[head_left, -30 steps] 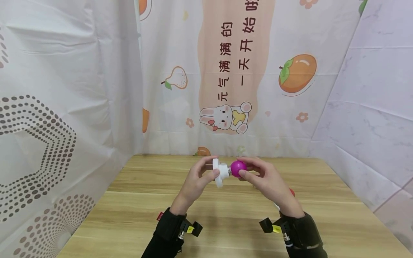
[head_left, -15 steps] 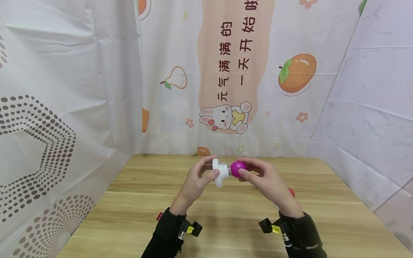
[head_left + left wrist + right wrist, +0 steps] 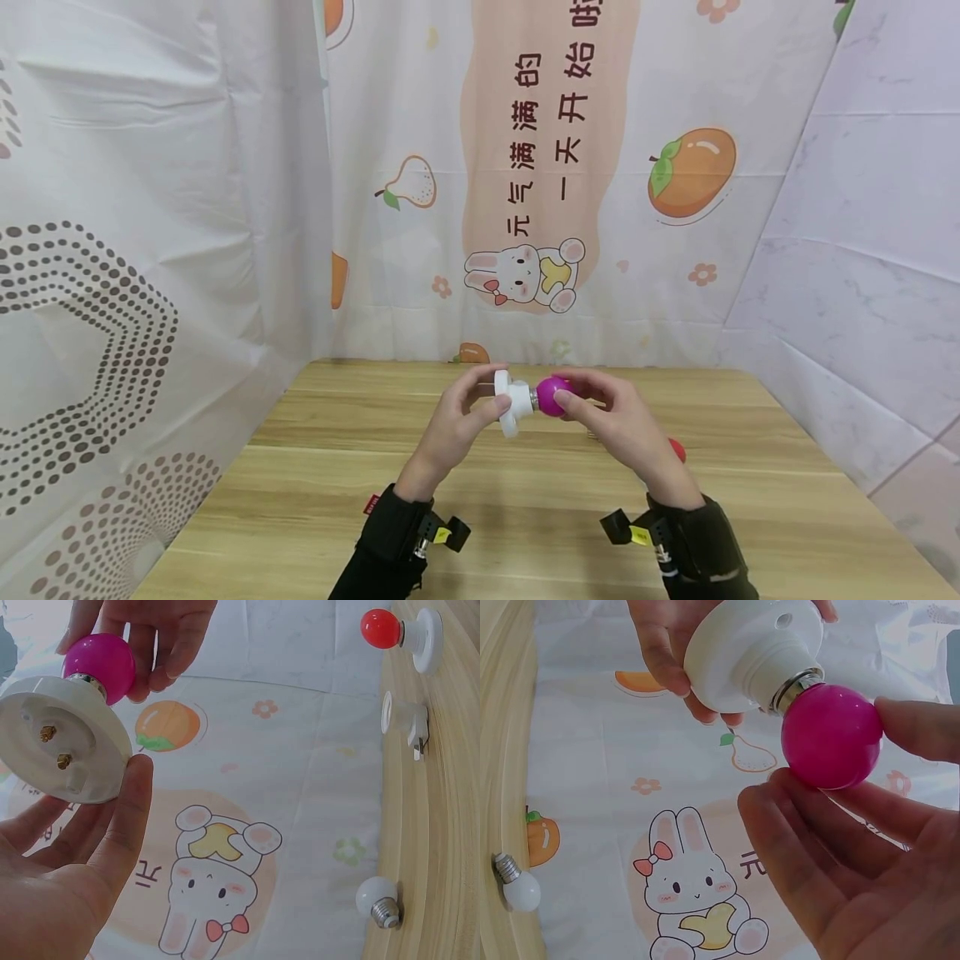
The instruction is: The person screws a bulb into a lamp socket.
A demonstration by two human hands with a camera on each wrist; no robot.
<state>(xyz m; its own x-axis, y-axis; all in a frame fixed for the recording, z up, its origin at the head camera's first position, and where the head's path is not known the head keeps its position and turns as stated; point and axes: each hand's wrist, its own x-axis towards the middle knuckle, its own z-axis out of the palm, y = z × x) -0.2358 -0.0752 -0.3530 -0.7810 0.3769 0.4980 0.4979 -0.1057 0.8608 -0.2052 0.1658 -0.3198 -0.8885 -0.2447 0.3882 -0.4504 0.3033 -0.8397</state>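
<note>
My left hand (image 3: 456,421) grips a round white lamp holder (image 3: 517,397) by its flange, thumb on the near side. Two brass screws show on its underside in the left wrist view. A magenta light bulb (image 3: 551,396) sits with its metal base in the mouth of the holder, a ring of thread showing between them. My right hand (image 3: 622,417) pinches the bulb's globe between thumb and fingertips, as the right wrist view (image 3: 831,739) of the bulb also shows. Both hands are raised above the table.
On the wooden table (image 3: 480,533) in the left wrist view stand a red bulb (image 3: 381,628) in a white holder (image 3: 428,641), a white plug-in socket (image 3: 406,720) and a loose white bulb (image 3: 377,900). A printed curtain (image 3: 405,275) hangs behind the table.
My right hand has shifted very slightly on the magenta bulb. My left hand and the lamp holder stay in place.
</note>
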